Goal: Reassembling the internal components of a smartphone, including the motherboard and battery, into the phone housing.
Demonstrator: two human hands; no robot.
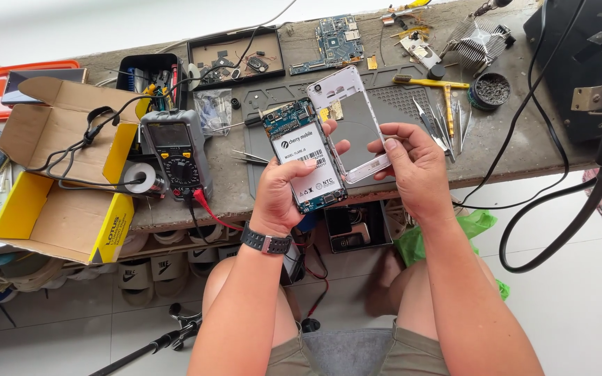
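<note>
Centrally, left hand [281,193], white-labelled phone [306,154] (opened), perhaps gripped

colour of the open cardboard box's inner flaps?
Yellow flaps on the cardboard box, clearest in the head view.

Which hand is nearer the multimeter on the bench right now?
Left. The left hand holds the opened phone body just right of the multimeter. The right hand grips the white phone frame farther right, beyond the left hand.

multimeter [178,151], cardboard box [57,177], tweezers [440,125], circuit board [334,43]
</note>
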